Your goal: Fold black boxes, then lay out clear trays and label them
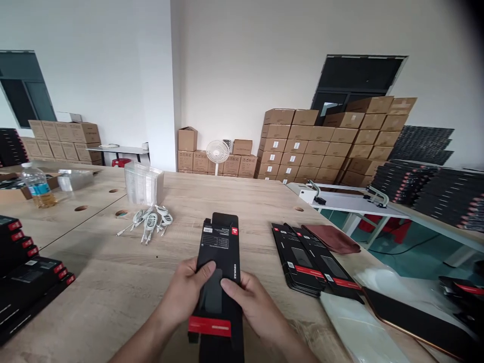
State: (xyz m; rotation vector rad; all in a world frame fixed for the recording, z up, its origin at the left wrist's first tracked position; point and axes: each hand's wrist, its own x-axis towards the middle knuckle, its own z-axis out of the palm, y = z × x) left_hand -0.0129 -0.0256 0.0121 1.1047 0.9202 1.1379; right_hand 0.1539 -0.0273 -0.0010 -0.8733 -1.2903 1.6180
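Note:
A black cardboard box (217, 252) with a red band and white print is held over the near middle of the table, its end flaps standing out. My left hand (188, 285) grips its left edge, thumb on the front. From the other side my right hand (253, 300) clasps the right edge, its thumb also on the face near the dark window panel. Both hands' other fingers are hidden behind the box. To the right lie two piles of flat black boxes (298, 254), overlapping a brown cloth (333, 238).
White coiled cables (150, 222) lie beside a stack of clear plastic trays (143, 184). Black boxes (32, 282) are piled at left, near a bottle (39, 186). Clear plastic bags (359, 327) and a dark flat panel (416, 322) lie at right. Cartons (302, 146) stand by the wall.

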